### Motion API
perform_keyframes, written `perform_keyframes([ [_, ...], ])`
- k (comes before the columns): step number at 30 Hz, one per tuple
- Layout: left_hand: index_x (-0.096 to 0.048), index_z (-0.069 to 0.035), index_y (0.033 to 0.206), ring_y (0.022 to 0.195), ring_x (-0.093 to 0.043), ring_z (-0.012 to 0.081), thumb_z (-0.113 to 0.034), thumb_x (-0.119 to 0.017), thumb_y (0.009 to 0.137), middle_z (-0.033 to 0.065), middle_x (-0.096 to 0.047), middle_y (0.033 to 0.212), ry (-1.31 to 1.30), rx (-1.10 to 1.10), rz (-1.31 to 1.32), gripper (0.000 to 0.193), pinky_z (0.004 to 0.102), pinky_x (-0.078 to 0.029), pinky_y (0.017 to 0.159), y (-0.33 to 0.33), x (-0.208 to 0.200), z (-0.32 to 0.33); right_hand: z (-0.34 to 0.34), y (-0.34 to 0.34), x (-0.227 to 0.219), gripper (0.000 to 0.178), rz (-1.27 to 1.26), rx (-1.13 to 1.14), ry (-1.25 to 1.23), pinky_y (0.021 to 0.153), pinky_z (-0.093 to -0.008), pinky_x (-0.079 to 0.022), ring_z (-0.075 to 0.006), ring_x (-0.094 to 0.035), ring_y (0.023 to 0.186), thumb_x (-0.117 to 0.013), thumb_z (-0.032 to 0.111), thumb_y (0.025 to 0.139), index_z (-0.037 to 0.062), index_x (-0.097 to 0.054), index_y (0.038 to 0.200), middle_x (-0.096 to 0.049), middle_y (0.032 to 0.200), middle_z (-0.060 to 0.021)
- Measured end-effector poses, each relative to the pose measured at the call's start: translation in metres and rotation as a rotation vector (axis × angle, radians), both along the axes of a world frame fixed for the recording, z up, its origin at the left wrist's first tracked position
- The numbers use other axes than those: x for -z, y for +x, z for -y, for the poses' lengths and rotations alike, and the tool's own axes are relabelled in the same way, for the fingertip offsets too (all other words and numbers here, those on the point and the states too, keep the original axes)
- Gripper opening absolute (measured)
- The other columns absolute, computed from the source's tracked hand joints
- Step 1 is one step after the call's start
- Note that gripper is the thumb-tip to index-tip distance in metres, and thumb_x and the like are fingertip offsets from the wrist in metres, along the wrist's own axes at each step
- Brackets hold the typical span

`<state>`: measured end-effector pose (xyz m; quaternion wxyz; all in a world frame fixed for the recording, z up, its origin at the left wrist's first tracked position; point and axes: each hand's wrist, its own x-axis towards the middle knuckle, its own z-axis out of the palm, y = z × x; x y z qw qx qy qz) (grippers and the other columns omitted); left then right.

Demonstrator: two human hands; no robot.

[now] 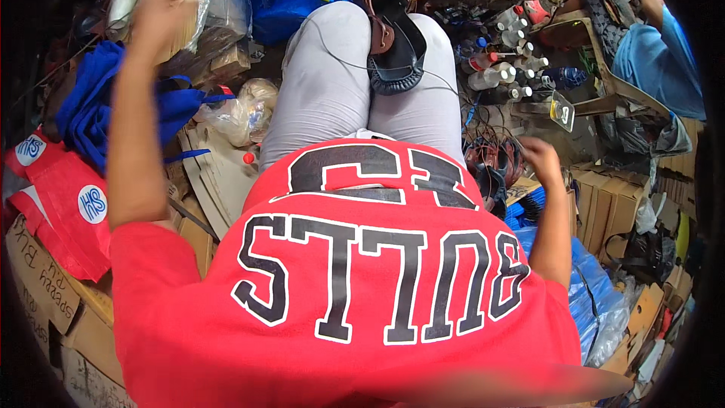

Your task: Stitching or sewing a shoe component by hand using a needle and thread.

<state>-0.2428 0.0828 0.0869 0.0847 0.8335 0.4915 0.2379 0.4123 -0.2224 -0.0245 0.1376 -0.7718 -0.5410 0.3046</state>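
A dark shoe (396, 68), black with a brown strap and a gathered toe, lies between my knees. Thin dark thread (332, 53) loops from it over my left thigh, and another strand runs off its right side. My left hand (162, 19), smeared by motion, is raised at the upper left, over a plastic-wrapped bundle; its fingers cannot be made out. Out to the right, beside my thigh, my right hand (542, 160) has its fingers bent together as in a pinch. Whatever it may hold is too small to see.
Several small bottles (502, 68) stand beyond my right knee. Blue bags (287, 4) lie ahead, with blue cloth (94, 106) and a red bag (64, 208) at left. Cardboard boxes (612, 204) fill the right. Another person's blue-clothed part (657, 64) shows at the far right.
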Motion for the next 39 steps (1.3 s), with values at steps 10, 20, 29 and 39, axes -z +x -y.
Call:
perform_keyframes([
  [10,-0.064,-0.007,0.099,0.088,-0.058,0.0229,-0.018,-0.071,0.075,0.0087,-0.059,0.096,-0.347,0.710,0.096,0.027,0.0337,-0.046,0.077,0.250,0.037,0.071,-0.160,-0.185,-0.042,0.014,-0.508,-0.343,0.295,0.071,-0.0232,-0.045,-0.0106,-0.055,0.080,-0.068,0.000,0.075,0.0045,-0.069,0.088,-0.057,0.084,-0.0020],
  [20,-0.067,-0.005,0.090,0.090,-0.057,0.0192,-0.019,-0.072,0.074,0.0073,-0.058,0.091,-0.823,0.730,0.150,0.022,0.0297,-0.044,0.081,0.257,0.065,0.048,-0.116,-0.080,-0.083,0.010,0.316,-0.464,-0.428,0.066,-0.0320,-0.047,-0.0179,-0.060,0.069,-0.062,0.003,0.070,0.0061,-0.067,0.078,-0.064,0.074,-0.0084],
  [29,-0.069,-0.003,0.090,0.090,-0.055,0.0164,-0.018,-0.070,0.075,0.0048,-0.058,0.089,-0.986,0.720,0.275,0.021,0.0276,-0.041,0.084,0.253,0.072,0.048,-0.159,-0.184,-0.044,0.013,-0.509,-0.339,0.275,0.071,-0.0223,-0.042,-0.0089,-0.052,0.079,-0.067,-0.001,0.075,0.0059,-0.069,0.086,-0.056,0.083,-0.0008],
  [39,-0.069,-0.004,0.092,0.089,-0.054,0.0162,-0.018,-0.069,0.076,0.0045,-0.058,0.086,-0.929,0.758,0.330,0.021,0.0280,-0.041,0.084,0.247,0.077,0.049,-0.154,-0.182,-0.039,0.015,-0.549,-0.357,0.184,0.074,-0.0217,-0.043,-0.0083,-0.053,0.080,-0.066,-0.003,0.074,0.0059,-0.069,0.085,-0.057,0.083,0.0000],
])
